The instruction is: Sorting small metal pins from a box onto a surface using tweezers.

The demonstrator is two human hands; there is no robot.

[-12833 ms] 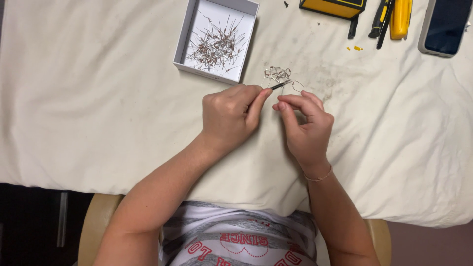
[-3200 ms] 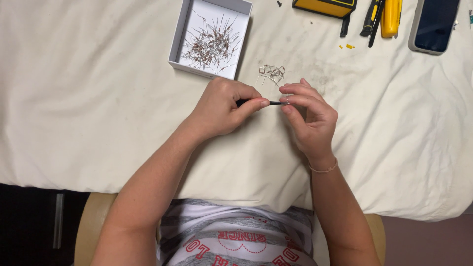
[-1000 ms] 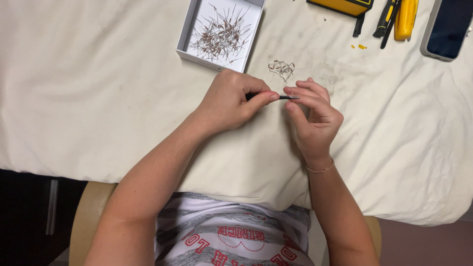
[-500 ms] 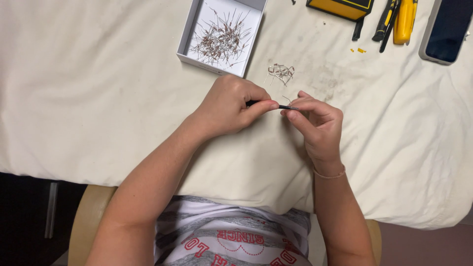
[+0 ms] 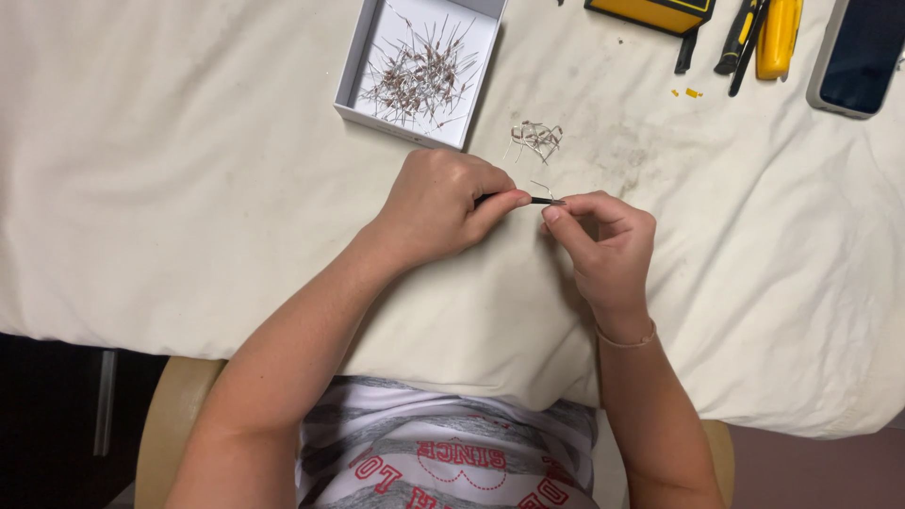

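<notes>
My left hand [image 5: 438,203] is closed around a thin dark tool [image 5: 539,200], likely tweezers, whose tip points right. My right hand [image 5: 608,240] pinches a small thin wire component [image 5: 545,188] at that tip, thumb and forefinger together. Both hands hover over a cream cloth [image 5: 189,188] covering the table. Just beyond the hands lies a small pile of bent wire components [image 5: 535,138]. A white shallow box [image 5: 353,66] at the top centre holds several straight-leaded components.
At the top right lie a yellow-and-black device [image 5: 650,11], yellow-handled hand tools [image 5: 764,38] and a dark phone [image 5: 860,57]. Two tiny yellow scraps [image 5: 686,92] sit below the device. The table's near edge runs just above my lap.
My hands stay joined at the tool tip; the right fingers have shifted slightly on the small wire piece. The view has drifted a little.
</notes>
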